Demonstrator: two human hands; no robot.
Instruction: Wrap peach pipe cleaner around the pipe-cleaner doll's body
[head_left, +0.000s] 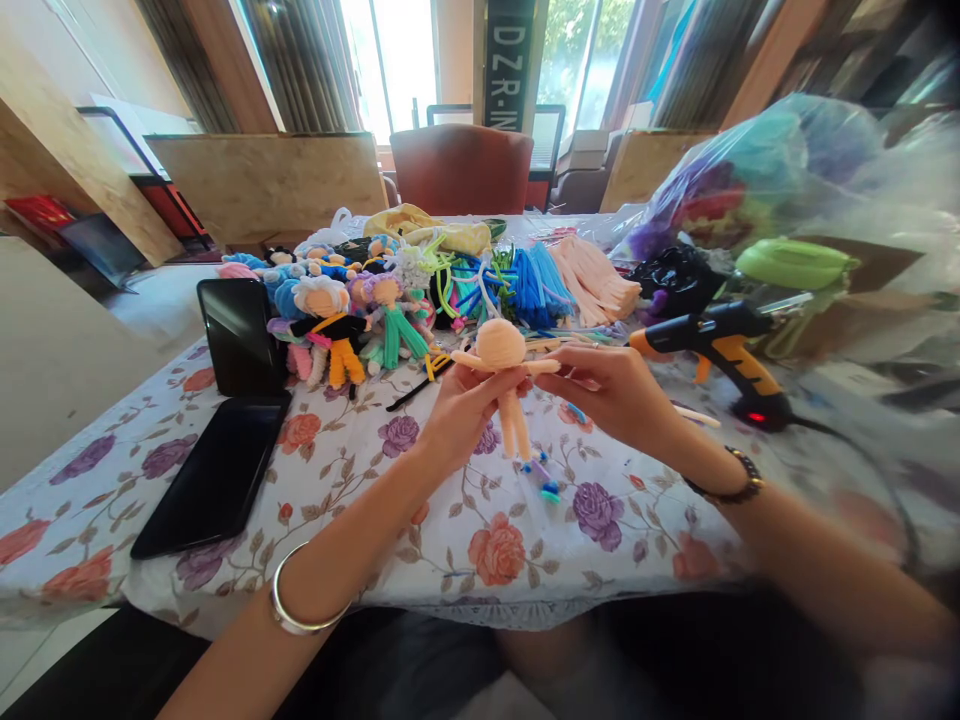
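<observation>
A plain peach doll body (501,345) with a round head, two arms and two legs is held upright above the table. My left hand (469,405) grips it round the torso, thumb across the front. At the doll's outstretched arm on the right, my right hand (600,385) pinches the tip between thumb and fingers. The doll has no hair or clothes on it. Below its legs lie small blue and teal offcuts (550,490) on the flowered tablecloth (450,530).
Finished dolls (330,320) crowd the back left, beside bundles of blue pipe cleaners (536,285) and peach pipe cleaners (592,280). A glue gun (720,345) with a lit red switch and cord stands right. Two black tablets (217,475) lie left. A clear plastic bag (765,170) bulges behind.
</observation>
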